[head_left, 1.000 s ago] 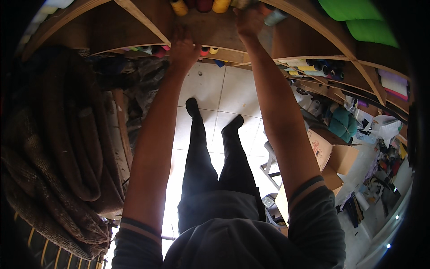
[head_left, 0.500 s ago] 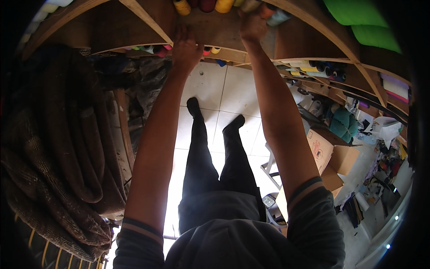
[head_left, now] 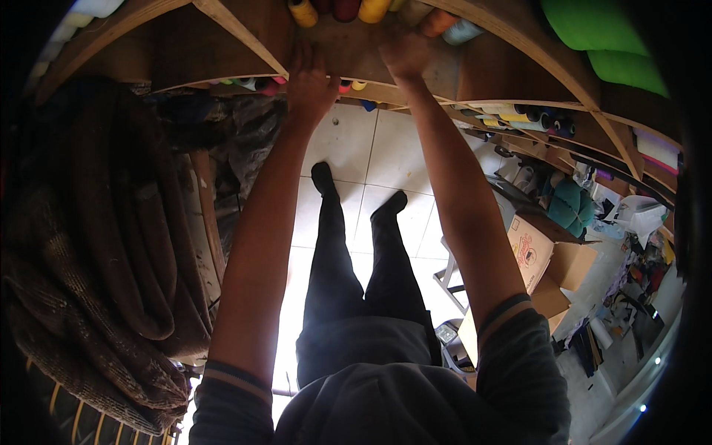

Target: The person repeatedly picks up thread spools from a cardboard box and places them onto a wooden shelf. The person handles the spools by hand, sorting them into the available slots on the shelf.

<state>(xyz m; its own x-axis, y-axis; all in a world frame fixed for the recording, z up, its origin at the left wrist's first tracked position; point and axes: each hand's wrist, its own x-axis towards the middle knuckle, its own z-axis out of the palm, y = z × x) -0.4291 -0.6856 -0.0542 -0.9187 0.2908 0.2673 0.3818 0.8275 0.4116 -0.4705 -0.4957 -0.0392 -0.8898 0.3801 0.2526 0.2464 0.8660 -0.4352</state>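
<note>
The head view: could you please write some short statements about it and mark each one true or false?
1. The left hand is at the wooden shelf. True.
2. The right hand is on the floor. False: it is up at the shelf, near the spools.
3. The right hand is nearer to the orange spool than the left hand is. True.
4. The bright green rolls are at the lower left. False: they are at the upper right.
5. Brown fabric in folds fills much of the left side. True.
6. The cardboard box is closed. False: its flap stands open.
</note>
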